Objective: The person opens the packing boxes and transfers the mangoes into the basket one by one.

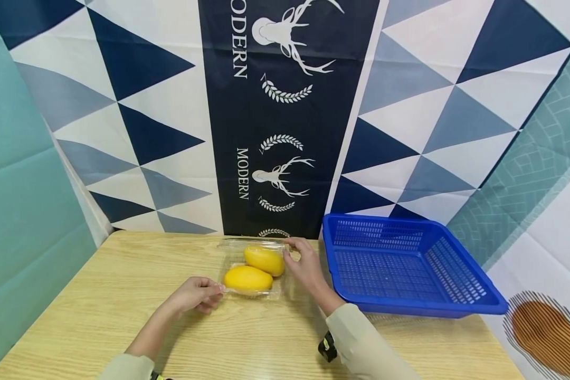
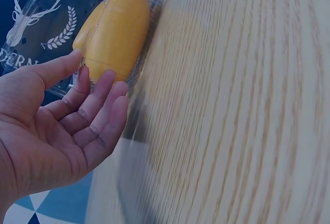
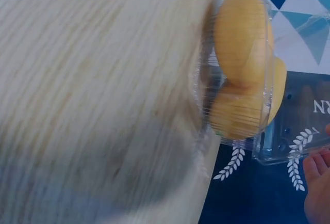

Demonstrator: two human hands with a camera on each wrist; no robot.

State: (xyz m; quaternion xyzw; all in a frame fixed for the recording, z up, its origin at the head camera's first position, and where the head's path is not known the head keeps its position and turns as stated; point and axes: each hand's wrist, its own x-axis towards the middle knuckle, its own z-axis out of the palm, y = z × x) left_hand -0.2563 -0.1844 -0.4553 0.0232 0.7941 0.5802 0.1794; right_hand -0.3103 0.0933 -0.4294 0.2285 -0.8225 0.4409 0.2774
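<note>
A clear plastic clamshell box [image 1: 276,289] sits on the table with two yellow mangoes inside. The front mango [image 1: 248,278] lies beside the back mango [image 1: 264,259]. Its clear lid [image 3: 281,154] stands raised at the far side in the right wrist view. My left hand [image 1: 197,294] pinches the box's front left corner between thumb and index finger, other fingers loosely curled below. At the far right, my right hand [image 1: 306,265] holds the lid's edge with thumb and fingertips; part of this grip is cut off in the right wrist view.
A blue plastic basket [image 1: 385,266] with lattice walls stands right of the box, close to my right forearm. The wooden table [image 1: 123,295] meets a patterned cloth backdrop [image 1: 285,132] behind the box.
</note>
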